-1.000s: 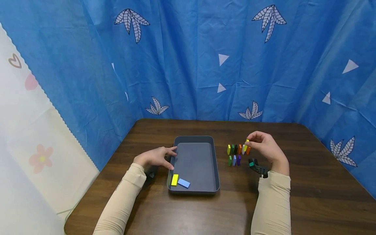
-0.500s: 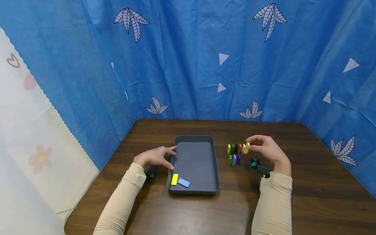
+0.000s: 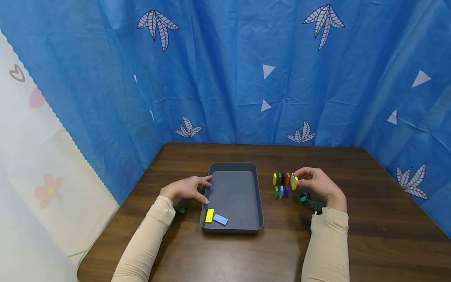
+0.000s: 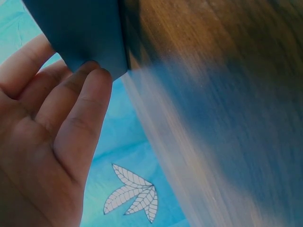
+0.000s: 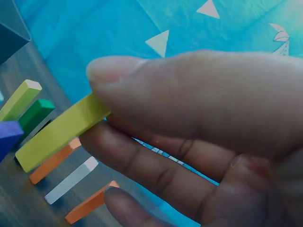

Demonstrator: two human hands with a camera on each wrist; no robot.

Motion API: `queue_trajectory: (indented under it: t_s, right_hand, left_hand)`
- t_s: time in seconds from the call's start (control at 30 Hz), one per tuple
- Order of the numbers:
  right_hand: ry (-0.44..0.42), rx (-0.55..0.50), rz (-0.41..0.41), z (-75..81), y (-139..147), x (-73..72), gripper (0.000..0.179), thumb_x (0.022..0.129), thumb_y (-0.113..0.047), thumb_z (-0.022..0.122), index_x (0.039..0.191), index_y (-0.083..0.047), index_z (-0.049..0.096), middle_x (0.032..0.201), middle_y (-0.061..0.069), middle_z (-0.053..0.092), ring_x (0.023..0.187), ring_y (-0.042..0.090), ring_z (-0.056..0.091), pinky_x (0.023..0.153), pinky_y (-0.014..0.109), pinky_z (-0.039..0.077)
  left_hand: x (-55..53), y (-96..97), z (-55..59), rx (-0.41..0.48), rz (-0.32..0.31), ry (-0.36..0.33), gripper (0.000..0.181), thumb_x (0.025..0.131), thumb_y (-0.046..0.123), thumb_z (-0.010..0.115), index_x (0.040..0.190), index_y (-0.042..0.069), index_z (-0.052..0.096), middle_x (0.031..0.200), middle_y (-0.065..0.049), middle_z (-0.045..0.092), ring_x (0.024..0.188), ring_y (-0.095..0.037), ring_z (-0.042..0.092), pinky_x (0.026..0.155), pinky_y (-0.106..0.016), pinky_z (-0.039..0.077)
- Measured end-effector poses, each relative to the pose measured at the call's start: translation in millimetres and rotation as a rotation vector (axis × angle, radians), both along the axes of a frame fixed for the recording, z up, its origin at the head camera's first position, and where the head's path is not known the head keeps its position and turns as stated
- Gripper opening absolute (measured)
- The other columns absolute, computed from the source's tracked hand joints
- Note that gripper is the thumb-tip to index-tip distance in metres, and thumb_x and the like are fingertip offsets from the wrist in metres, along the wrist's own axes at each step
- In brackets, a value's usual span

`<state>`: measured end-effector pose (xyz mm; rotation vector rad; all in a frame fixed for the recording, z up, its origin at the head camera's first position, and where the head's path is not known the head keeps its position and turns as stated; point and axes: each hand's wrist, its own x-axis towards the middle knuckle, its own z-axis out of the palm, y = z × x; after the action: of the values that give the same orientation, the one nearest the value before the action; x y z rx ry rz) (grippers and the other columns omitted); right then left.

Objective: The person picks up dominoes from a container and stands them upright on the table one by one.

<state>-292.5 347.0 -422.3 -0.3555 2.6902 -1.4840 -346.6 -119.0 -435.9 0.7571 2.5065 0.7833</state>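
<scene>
My right hand (image 3: 318, 183) pinches a yellow domino (image 5: 61, 132) between thumb and fingers, just in front of the right end of a back row of upright dominoes. That row holds a yellow domino (image 3: 274, 179), a green one, a black one (image 3: 283, 179), an orange one (image 5: 56, 161), a white one (image 5: 71, 180) and another orange one (image 5: 92, 203). Nearer me stand a green domino (image 3: 276, 192), a light blue one (image 3: 281, 192) and a purple one (image 3: 286, 191). My left hand (image 3: 188, 188) touches the left side of a grey tray (image 3: 234, 199) with extended fingers.
Inside the tray, at its near left corner, lie a yellow domino (image 3: 209, 216) and a light blue domino (image 3: 220, 219). Everything is on a dark wooden table (image 3: 232, 254), with a blue curtain (image 3: 225, 78) behind it.
The right hand has brought the pinched yellow domino lower and nearer, from over the back row's right end to just in front of it. My left hand keeps its place at the tray.
</scene>
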Motion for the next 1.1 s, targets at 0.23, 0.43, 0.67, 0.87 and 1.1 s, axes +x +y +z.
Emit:
queue_trajectory:
  t_s: [0.23, 0.43, 0.67, 0.87, 1.1]
  right_hand:
    - [-0.006, -0.009, 0.021, -7.4, -3, -3.6, 0.033, 0.094, -0.009, 0.068, 0.12, 0.009, 0.06, 0.113, 0.021, 0.064, 0.091, 0.019, 0.062, 0.084, 0.021, 0.055]
    - [-0.025, 0.025, 0.026, -12.6, -3, -7.8, 0.03, 0.094, -0.009, 0.068, 0.118, 0.008, 0.061, 0.111, 0.02, 0.064, 0.092, 0.022, 0.06, 0.088, 0.029, 0.056]
    - [-0.069, 0.046, 0.022, -20.5, -5, -11.2, 0.026, 0.092, -0.008, 0.069, 0.113, 0.007, 0.063, 0.109, 0.018, 0.062, 0.093, 0.023, 0.056, 0.086, 0.033, 0.056]
    - [-0.08, 0.04, 0.04, -24.2, -6, -10.6, 0.023, 0.093, -0.003, 0.066, 0.113, 0.008, 0.062, 0.106, 0.017, 0.061, 0.091, 0.023, 0.056, 0.083, 0.03, 0.058]
    - [-0.077, 0.049, 0.048, -26.3, -7, -12.9, 0.021, 0.093, 0.0, 0.065, 0.112, 0.008, 0.06, 0.104, 0.016, 0.061, 0.089, 0.022, 0.059, 0.083, 0.03, 0.06]
  left_hand:
    - [0.1, -0.3, -1.1, 0.007, 0.006, -0.002, 0.069, 0.081, 0.031, 0.084, 0.141, 0.009, 0.058, 0.167, -0.003, 0.024, 0.153, -0.034, 0.023, 0.118, -0.055, 0.034]
    - [0.6, -0.3, 0.3, 0.004, 0.006, -0.006, 0.069, 0.082, 0.03, 0.084, 0.142, 0.009, 0.057, 0.168, -0.003, 0.023, 0.154, -0.034, 0.023, 0.118, -0.055, 0.034]
    - [0.7, -0.8, -1.0, 0.003, 0.008, -0.012, 0.069, 0.082, 0.03, 0.084, 0.142, 0.009, 0.058, 0.168, -0.004, 0.023, 0.154, -0.034, 0.022, 0.118, -0.055, 0.033]
    - [1.1, -0.5, -2.4, 0.007, 0.006, -0.02, 0.069, 0.082, 0.029, 0.084, 0.142, 0.008, 0.057, 0.168, -0.005, 0.022, 0.154, -0.035, 0.021, 0.118, -0.056, 0.033]
    - [-0.3, 0.2, -1.3, 0.006, -0.005, 0.001, 0.069, 0.081, 0.03, 0.084, 0.141, 0.008, 0.058, 0.167, -0.005, 0.024, 0.153, -0.035, 0.023, 0.118, -0.054, 0.035]
